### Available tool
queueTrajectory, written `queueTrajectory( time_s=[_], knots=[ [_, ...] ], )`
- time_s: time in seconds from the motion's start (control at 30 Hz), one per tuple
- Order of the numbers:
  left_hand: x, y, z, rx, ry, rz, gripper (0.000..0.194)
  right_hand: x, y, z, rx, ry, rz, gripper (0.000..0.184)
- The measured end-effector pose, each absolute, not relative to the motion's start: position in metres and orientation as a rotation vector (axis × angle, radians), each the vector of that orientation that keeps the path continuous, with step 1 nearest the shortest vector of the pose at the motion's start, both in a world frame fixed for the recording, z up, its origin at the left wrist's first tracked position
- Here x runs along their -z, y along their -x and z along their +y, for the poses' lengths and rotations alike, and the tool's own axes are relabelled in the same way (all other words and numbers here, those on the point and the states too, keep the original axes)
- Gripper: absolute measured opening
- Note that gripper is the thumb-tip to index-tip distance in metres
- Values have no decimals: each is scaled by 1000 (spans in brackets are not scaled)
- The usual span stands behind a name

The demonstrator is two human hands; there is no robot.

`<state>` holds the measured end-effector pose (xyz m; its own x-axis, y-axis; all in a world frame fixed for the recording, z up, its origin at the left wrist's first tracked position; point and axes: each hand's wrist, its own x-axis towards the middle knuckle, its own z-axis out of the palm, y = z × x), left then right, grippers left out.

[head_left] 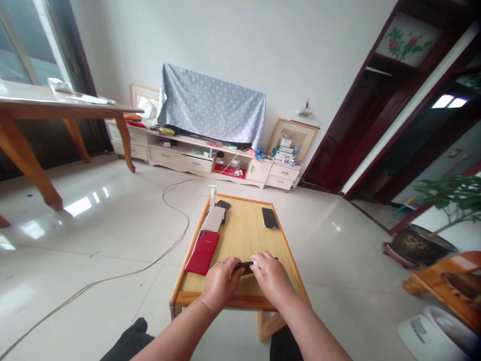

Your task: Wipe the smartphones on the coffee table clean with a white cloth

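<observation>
"Head view. Grip?"
"Left hand point(220, 285), right hand point(273, 279) pinched closed on dark device point(247, 268), above table point(246, 215)'s near end; white bit point(256, 262) at right fingers."
"Step?"
"Two-handed handling, probably; next calls for steady pinches."

Between the left hand point(220, 282) and right hand point(271, 276), a smooth black device point(246, 267). Just beyond the left, a glossy red phone point(203, 252); beneath both, a smooth wood-grain tabletop point(244, 225). Past the right, a dark phone point(269, 218), smooth too. Far ahead, matt dotted cloth point(214, 103); around, glossy floor tiles point(150, 220).
</observation>
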<state>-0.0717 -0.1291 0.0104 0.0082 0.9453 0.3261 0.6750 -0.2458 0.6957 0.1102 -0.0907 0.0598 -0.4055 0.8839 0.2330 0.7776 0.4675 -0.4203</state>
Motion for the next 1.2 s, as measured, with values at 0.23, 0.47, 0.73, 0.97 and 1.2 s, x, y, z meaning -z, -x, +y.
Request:
queueTrajectory(
  time_s=[0.23,0.47,0.73,0.97,1.2],
  knots=[
    [-5,72,-133,-1011,-2118,1756,18,-36,-122,-98,-575,1279,-1872,39],
    [-10,69,-135,-987,-2298,1775,19,-38,-115,-116,-835,1354,-1429,36],
    [-18,66,-137,-1010,-2329,1805,18,-58,-94,-122,-558,1386,-1662,35],
    [-19,67,-136,-1043,-2298,1800,19,-68,-84,-115,-892,1363,-1417,29],
    [-18,68,-135,-1084,-2275,1782,16,-80,-94,-116,-928,1295,-1365,34]
  ],
)
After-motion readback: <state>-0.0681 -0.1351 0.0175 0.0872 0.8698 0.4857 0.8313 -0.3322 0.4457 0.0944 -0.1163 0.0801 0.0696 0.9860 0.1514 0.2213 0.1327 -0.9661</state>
